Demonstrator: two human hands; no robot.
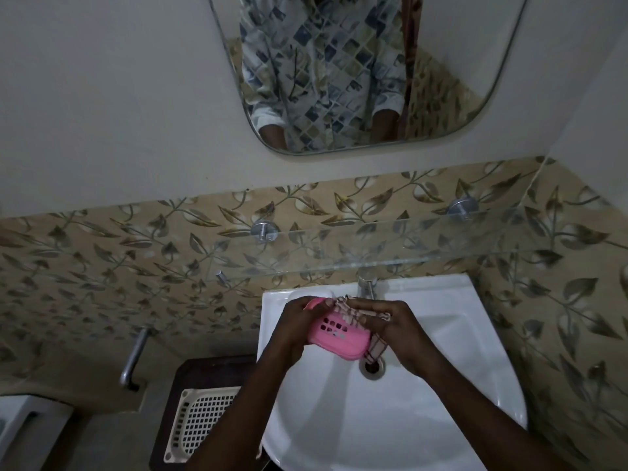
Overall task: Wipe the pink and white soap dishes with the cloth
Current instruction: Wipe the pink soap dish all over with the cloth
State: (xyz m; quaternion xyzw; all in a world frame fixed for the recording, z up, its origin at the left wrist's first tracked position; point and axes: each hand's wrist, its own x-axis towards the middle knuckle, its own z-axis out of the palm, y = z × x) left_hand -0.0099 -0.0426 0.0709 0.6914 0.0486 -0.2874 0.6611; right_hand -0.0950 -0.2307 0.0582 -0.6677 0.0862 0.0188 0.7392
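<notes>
Over the white sink (441,385) my left hand (295,329) grips the pink soap dish (336,338) by its left end, with its slotted underside facing me. My right hand (394,329) presses a checked pink-and-white cloth (350,314) against the dish's right end; a corner of the cloth hangs down toward the drain (372,366). A white soap dish (311,294) rests on the sink's back left ledge, mostly hidden behind my left hand.
A tap (366,283) stands at the back of the sink beneath a glass shelf (390,246). A mirror (339,73) hangs above. Left of the sink, a cream plastic basket (200,419) sits on a dark stand, and a metal pipe (134,358) leaves the wall.
</notes>
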